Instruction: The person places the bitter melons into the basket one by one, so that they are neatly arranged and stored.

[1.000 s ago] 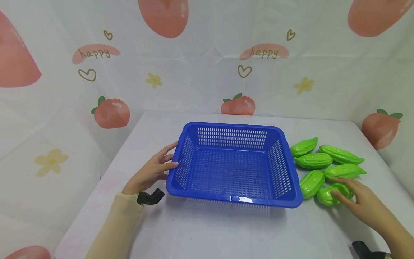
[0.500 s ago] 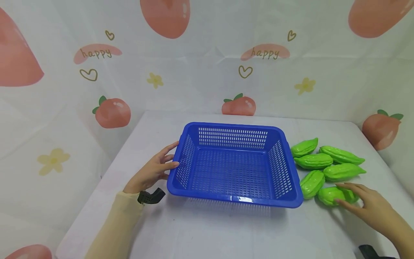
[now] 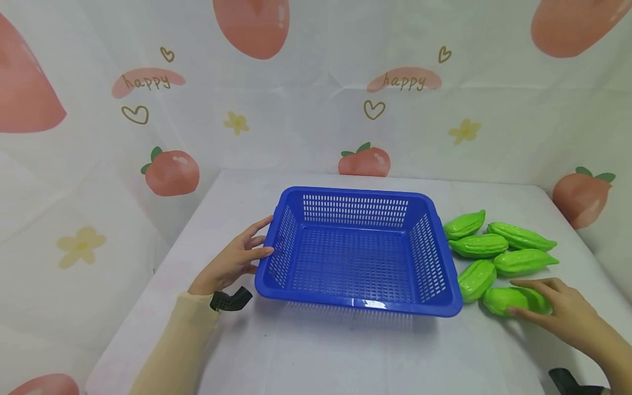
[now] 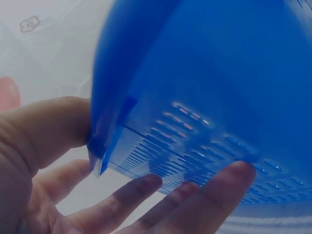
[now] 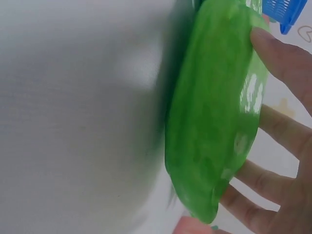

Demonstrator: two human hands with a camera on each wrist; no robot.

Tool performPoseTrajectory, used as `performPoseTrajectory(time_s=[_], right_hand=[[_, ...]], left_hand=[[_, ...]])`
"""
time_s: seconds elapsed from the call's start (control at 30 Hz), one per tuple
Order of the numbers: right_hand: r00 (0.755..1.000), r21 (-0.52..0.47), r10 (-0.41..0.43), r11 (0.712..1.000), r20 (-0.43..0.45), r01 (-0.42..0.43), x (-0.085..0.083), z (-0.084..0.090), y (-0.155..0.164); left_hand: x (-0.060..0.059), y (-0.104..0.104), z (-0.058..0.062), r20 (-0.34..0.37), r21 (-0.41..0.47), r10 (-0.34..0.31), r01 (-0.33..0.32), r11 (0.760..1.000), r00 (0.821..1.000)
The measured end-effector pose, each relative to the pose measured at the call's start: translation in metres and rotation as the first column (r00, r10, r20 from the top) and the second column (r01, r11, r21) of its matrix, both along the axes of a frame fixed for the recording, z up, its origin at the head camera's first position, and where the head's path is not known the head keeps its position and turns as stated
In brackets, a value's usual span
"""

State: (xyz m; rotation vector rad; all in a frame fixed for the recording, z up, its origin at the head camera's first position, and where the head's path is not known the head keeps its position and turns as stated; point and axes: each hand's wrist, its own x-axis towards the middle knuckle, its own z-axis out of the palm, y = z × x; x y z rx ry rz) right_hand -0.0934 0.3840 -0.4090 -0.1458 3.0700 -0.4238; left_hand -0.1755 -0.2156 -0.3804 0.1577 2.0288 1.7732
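A blue plastic basket [image 3: 350, 258] with slotted walls stands in the middle of the table, nothing inside it. My left hand [image 3: 234, 260] holds its left side, thumb at the rim and fingers spread against the outer wall [image 4: 204, 161]. To the right lie several bright green bitter melons. The nearest bitter melon [image 3: 515, 302] lies sideways between the thumb and fingers of my right hand [image 3: 568, 312]. In the right wrist view the thumb tip touches this bitter melon [image 5: 214, 107] near one end, while the other fingers lie along its far side.
Other bitter melons crowd beside the basket's right wall: one upright-angled melon [image 3: 477, 281] near its front corner, another melon [image 3: 525, 262] behind my right hand. A white cloth [image 3: 306, 356] covers the table. A printed curtain [image 3: 296, 109] hangs behind it.
My right hand has shifted slightly right and down, and the nearest bitter melon now lies more sideways, a little apart from the one behind it. The left hand and basket have hardly moved.
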Motion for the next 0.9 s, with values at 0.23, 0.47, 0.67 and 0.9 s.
performPoseTrajectory(time_s=[0.23,0.47,0.67,0.9], right_hand=[[0.998,0.0,0.039,0.999,0.042,-0.039,-0.0015,-0.0015,-0.0013],[0.995,-0.035,0.055,0.998,0.085,-0.052,-0.0021,-0.0044,-0.0021],[0.993,-0.044,0.041,0.998,0.114,-0.036,-0.0024,-0.0064,-0.0023],[0.99,-0.054,0.039,0.998,0.137,-0.032,-0.0062,-0.009,-0.0022]], left_hand=[[-0.0009,-0.0005,-0.001,-0.004,0.001,-0.002,0.002,1.0,1.0],[-0.0019,-0.0006,-0.002,0.003,0.008,0.001,-0.001,1.0,1.0],[-0.0016,-0.0003,-0.0025,0.014,0.026,-0.003,0.002,1.0,1.0],[-0.001,-0.0014,-0.0035,0.048,0.078,0.005,-0.009,0.997,0.999]])
